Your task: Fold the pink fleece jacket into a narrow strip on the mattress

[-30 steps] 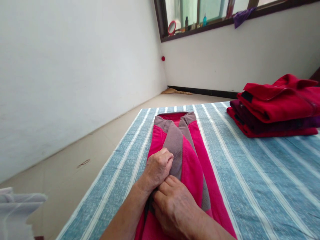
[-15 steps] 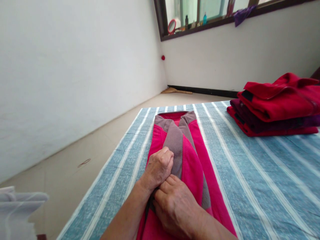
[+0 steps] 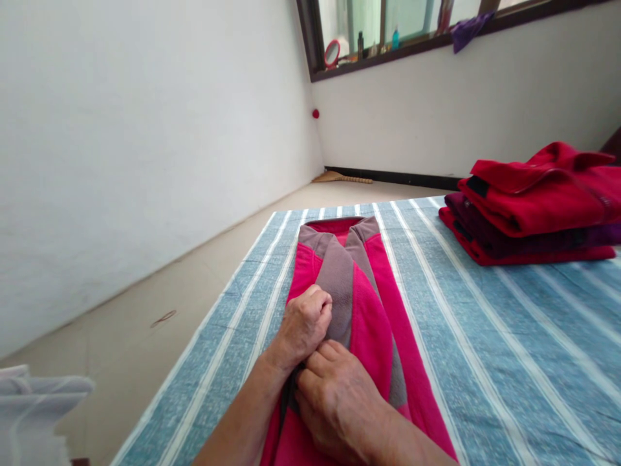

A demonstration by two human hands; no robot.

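Note:
A pink and grey fleece garment (image 3: pixel 371 323), folded into a long narrow shape, lies on a blue and white striped cloth (image 3: pixel 466 362). My left hand (image 3: pixel 304 321) is closed in a fist on the grey part near the garment's middle, gripping the fabric. Just below and to the right, my right hand (image 3: pixel 334 395) is closed with bent fingers on the garment's front. The fingertips of both hands are hidden, and the two hands almost touch. A dark edge of the garment shows beneath them.
Folded red and purple garments (image 3: pixel 538 200) are stacked at the right. Pale fabric (image 3: pixel 39 414) sits at the lower left. A white wall (image 3: pixel 145 129) rises on the left beyond the tiled floor, and a broom (image 3: pixel 339 177) lies by the far wall.
My left hand has shifted slightly to the left, opening a small gap beside my right hand. The garment has barely moved.

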